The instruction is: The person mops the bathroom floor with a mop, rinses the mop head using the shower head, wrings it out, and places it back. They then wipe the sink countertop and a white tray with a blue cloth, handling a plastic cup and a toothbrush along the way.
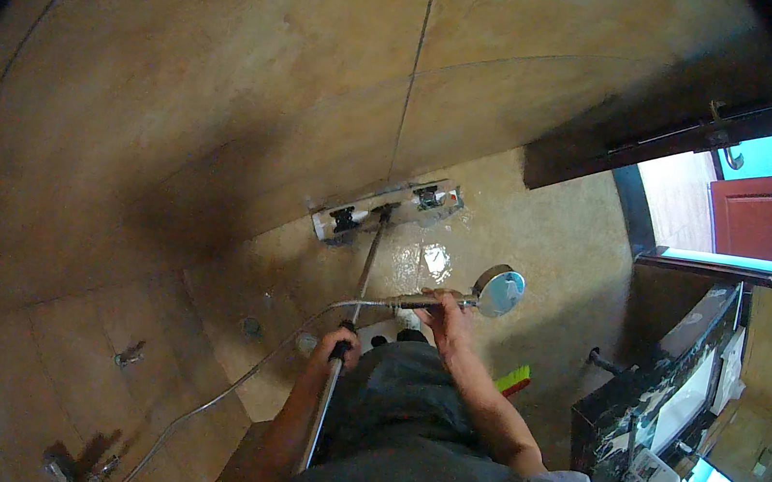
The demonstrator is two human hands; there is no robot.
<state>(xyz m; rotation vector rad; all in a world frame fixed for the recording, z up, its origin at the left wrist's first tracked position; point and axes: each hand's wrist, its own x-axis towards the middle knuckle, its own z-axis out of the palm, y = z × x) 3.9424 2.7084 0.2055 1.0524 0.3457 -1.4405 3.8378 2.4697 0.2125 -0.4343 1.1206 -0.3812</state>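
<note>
My left hand (340,345) is closed around the black grip of a flat mop's metal pole (369,263). The wide flat mop head (349,222) lies on the floor against the foot of the wall, ahead of me. In my right hand (445,318) is the handle of a round chrome shower head (500,291), held out to the right above the floor. Its metal hose (235,385) runs left, crossing the mop pole, and down to the lower left. Whether water is flowing from the shower head, I cannot tell.
Wet, shiny floor (422,260) lies between me and the wall. A green and red scrubbing brush (514,380) is on the floor to the right. Wall taps (129,354) show at left. At right stand a dark counter (616,418) and a doorway with a red door (769,218).
</note>
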